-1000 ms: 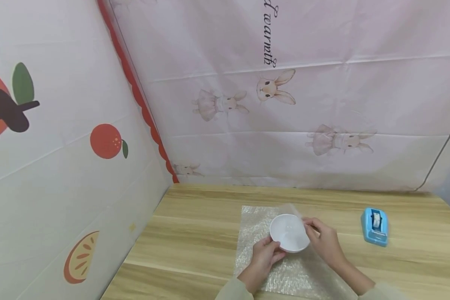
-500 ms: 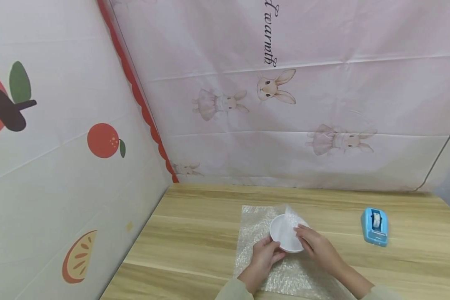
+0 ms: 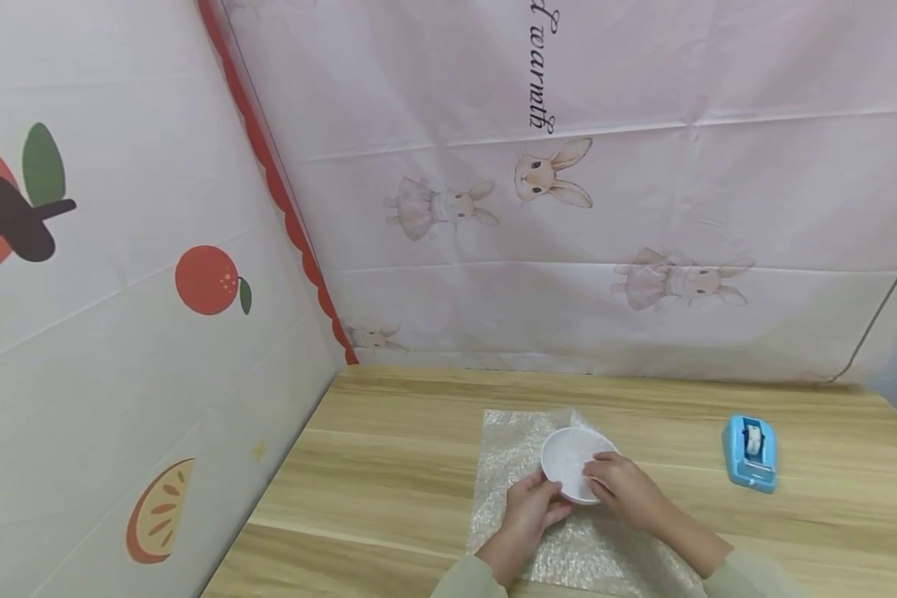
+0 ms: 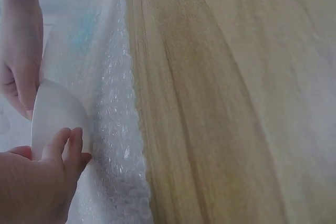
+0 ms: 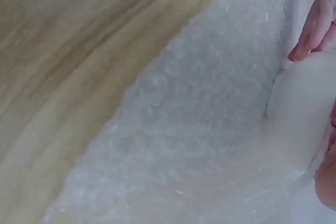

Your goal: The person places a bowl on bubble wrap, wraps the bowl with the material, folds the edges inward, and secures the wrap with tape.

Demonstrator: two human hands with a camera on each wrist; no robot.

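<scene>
A white bowl (image 3: 563,455) stands tilted on a sheet of bubble wrap (image 3: 507,453), its inside facing up in the head view. My left hand (image 3: 526,508) grips the near left rim, thumb at the edge and fingers along the outer wall, as the left wrist view shows on the bowl (image 4: 59,116). Over the right rim reaches my right hand (image 3: 626,488), its curled fingers inside the bowl holding a folded-over flap of the wrap down. Those fingertips are mostly hidden in both wrist views. Bubble wrap (image 5: 184,108) rises against the bowl's outside (image 5: 302,111) in the right wrist view.
A blue tape dispenser (image 3: 751,455) with a roll of tape stands to the right on the wooden table (image 3: 389,473). Printed cloth hangings (image 3: 448,316) close off the back and left sides.
My right hand has brought the wrap's flap from beyond the right rim inward over the bowl and down into it. My left hand keeps its hold on the rim.
</scene>
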